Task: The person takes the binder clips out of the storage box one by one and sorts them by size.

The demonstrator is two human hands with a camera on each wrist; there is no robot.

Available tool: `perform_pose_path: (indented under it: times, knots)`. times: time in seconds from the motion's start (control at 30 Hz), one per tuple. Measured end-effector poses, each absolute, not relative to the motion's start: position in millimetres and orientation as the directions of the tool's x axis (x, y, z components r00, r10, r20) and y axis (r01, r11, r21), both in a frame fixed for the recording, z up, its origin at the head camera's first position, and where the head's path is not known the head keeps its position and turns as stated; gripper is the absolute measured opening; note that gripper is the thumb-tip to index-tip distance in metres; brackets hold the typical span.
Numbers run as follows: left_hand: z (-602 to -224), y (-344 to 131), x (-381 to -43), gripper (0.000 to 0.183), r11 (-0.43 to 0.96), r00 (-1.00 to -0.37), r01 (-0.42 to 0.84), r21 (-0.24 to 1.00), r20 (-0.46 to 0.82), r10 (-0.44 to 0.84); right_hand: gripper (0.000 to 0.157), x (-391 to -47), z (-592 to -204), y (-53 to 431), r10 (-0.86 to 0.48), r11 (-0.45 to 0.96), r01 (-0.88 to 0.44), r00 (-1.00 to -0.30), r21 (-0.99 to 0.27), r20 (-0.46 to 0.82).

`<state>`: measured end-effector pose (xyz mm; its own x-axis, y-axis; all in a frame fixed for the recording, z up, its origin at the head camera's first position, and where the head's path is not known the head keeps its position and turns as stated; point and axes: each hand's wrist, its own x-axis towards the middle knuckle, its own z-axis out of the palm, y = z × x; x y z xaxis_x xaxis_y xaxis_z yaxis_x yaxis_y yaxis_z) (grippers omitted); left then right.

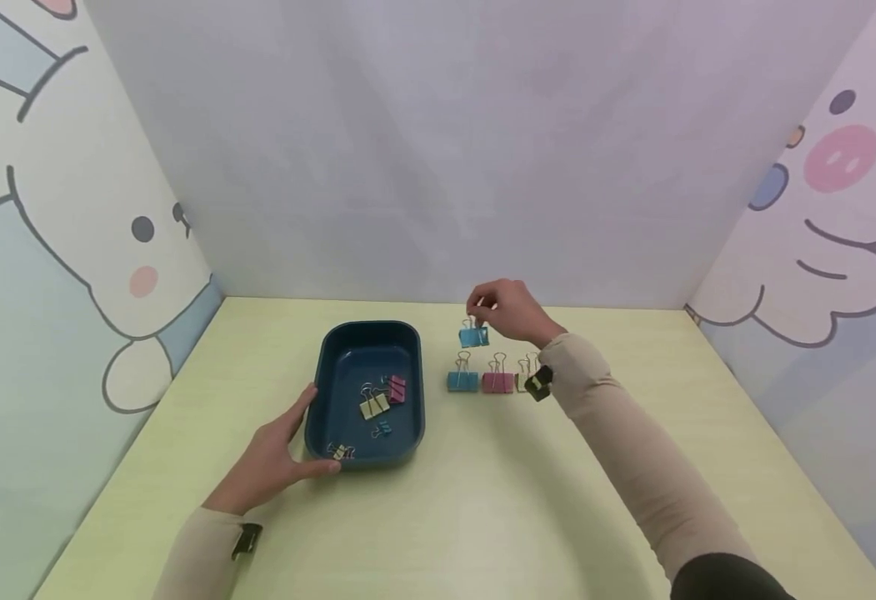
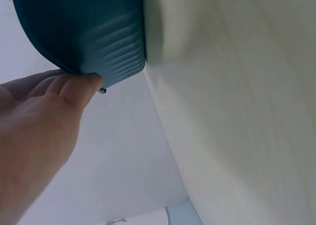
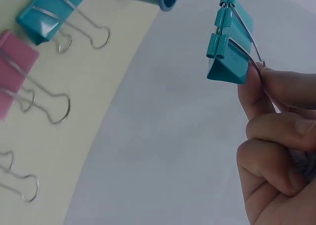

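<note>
My right hand (image 1: 508, 308) pinches a blue binder clip (image 1: 473, 337) by its wire handle. In the right wrist view this held clip (image 3: 232, 42) hangs in the air from the fingertips. Below it on the table stand a blue binder clip (image 1: 463, 382), a pink binder clip (image 1: 498, 382) and a pale yellow binder clip (image 1: 522, 382), in a row with handles up; the right wrist partly covers the yellow one. My left hand (image 1: 272, 458) holds the dark blue tray (image 1: 366, 332) at its near left corner, fingers along the side and thumb at the near edge.
Inside the tray lie a pink binder clip (image 1: 396, 389), a pale yellow binder clip (image 1: 374, 406), a small blue binder clip (image 1: 382, 429) and small clips (image 1: 340, 452) in the near left corner. Walls with cartoon prints enclose the light yellow table (image 1: 438, 533) at back and sides.
</note>
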<state>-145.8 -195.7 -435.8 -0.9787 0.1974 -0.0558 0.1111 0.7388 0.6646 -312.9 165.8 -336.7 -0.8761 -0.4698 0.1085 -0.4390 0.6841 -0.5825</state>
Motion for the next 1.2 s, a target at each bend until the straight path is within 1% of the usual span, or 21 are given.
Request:
perform_pose_path:
  times: [0.2, 0.33, 0.53, 0.77, 0.97, 1.2]
  knots:
    - [-435.9, -194.5, -145.1, 0.122, 0.743, -0.979, 0.107, 0.660, -0.061, 0.196, 0.016, -313.4, -342.8, 204.8, -0.373, 0.742, -0.355, -0.923, -0.568, 0.090]
    - [-435.5, -194.4, -144.3, 0.121, 0.744, -0.978, 0.109, 0.660, -0.061, 0.198, 0.017, -313.0, -348.2, 228.0, -0.325, 0.768, -0.308, -0.943, -0.562, 0.072]
    - [-434.3, -194.8, -144.7, 0.120, 0.743, -0.980, 0.115, 0.660, -0.048, 0.195, 0.019, -315.7, -363.6, 257.5, -0.293, 0.781, -0.277, -0.954, -0.560, 0.064]
    - [-436.5, -194.1, -144.7, 0.121, 0.738, -0.978, 0.100, 0.668, -0.071, 0.197, 0.020, -310.8, -389.6, 287.4, -0.247, 0.807, -0.240, -0.967, -0.540, 0.061]
    - [-437.9, -193.9, -143.6, 0.121, 0.738, -0.979, 0.106, 0.667, -0.060, 0.195, 0.018, -307.4, -405.1, 301.2, -0.218, 0.806, -0.203, -0.975, -0.555, 0.040]
    - [-439.1, -194.3, -144.5, 0.120, 0.736, -0.979, 0.118, 0.666, -0.044, 0.197, 0.017, -301.4, -412.2, 298.3, -0.217, 0.787, -0.200, -0.975, -0.584, 0.041]
